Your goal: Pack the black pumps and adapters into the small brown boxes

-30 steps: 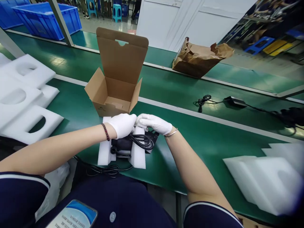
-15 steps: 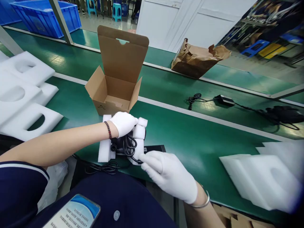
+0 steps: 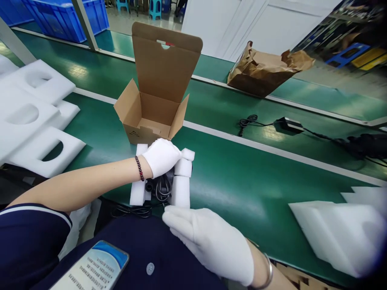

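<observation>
In the head view, my white-gloved left hand (image 3: 163,158) lies over the top of a black device with a coiled black cable (image 3: 163,187). Its fingers are curled down, and what they grip is hidden. White foam end pieces flank the device, a left foam piece (image 3: 138,193) and a right foam piece (image 3: 182,187). My gloved right hand (image 3: 208,241) is just below the right foam piece, fingers stretched out and held side by side. Its fingertips are close to the cable; I cannot tell whether they touch. Behind the foam stands an open cardboard box (image 3: 136,135), its lid raised.
White foam sheets with cut-outs (image 3: 45,151) are stacked at left; more foam (image 3: 335,229) lies at right. A crumpled brown paper bag (image 3: 260,72), a black power adapter (image 3: 289,125) and a blue crate (image 3: 66,20) are farther back. Another cable (image 3: 133,211) lies at the near edge.
My right hand has shifted left and toward me, its fingers straightening away from the cable end. The dark flat part right of the foam no longer shows. My left hand stays over the device.
</observation>
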Demonstrator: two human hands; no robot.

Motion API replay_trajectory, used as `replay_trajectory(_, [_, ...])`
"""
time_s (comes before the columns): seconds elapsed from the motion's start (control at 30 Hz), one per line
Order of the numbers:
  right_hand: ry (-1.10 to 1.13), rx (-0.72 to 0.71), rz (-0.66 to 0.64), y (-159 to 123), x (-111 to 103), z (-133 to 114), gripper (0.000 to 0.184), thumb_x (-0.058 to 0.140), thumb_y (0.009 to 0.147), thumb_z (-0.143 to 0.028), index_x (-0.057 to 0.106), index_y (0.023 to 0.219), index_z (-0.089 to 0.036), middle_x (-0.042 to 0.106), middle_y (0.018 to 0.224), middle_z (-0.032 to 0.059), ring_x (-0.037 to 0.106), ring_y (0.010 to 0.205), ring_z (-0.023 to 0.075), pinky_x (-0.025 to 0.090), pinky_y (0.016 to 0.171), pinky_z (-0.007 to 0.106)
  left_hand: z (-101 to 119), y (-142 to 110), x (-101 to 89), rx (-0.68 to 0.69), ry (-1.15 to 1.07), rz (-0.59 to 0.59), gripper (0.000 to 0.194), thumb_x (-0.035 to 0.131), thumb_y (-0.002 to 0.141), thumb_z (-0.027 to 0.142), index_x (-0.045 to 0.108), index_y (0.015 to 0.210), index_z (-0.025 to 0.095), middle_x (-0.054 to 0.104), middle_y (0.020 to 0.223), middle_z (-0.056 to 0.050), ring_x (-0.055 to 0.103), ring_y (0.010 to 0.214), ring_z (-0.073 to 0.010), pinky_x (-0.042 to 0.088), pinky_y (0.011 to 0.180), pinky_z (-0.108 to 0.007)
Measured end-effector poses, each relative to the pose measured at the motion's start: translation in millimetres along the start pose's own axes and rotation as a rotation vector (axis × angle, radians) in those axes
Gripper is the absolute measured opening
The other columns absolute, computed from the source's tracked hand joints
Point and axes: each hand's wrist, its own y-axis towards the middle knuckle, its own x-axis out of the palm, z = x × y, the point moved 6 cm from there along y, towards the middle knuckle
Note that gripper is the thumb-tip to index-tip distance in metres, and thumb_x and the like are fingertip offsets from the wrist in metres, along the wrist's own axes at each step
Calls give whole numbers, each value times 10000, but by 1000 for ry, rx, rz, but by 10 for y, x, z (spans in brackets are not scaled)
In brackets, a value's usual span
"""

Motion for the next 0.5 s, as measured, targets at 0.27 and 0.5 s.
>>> replay_trajectory(0.27, [435, 839, 411, -276, 374, 1272, 652, 614, 854, -325, 405, 1461, -209, 728, 1033, 61, 706, 774, 193, 565, 721, 305, -668, -1192, 28, -346, -503, 635, 245, 409, 890, 140, 648, 917, 187, 672, 1250, -83, 627, 1154, -216, 483, 1023, -360])
replay_trajectory(0.5, [407, 818, 321, -33, 683, 1376, 589, 443, 944, -341, 401, 1514, -201, 713, 817, 30, 656, 691, 212, 529, 664, 318, -382, -1257, 1126, -375, -1107, 46, 400, 567, 861, 339, 624, 1234, 206, 712, 1192, -62, 693, 1032, -252, 548, 960, -377])
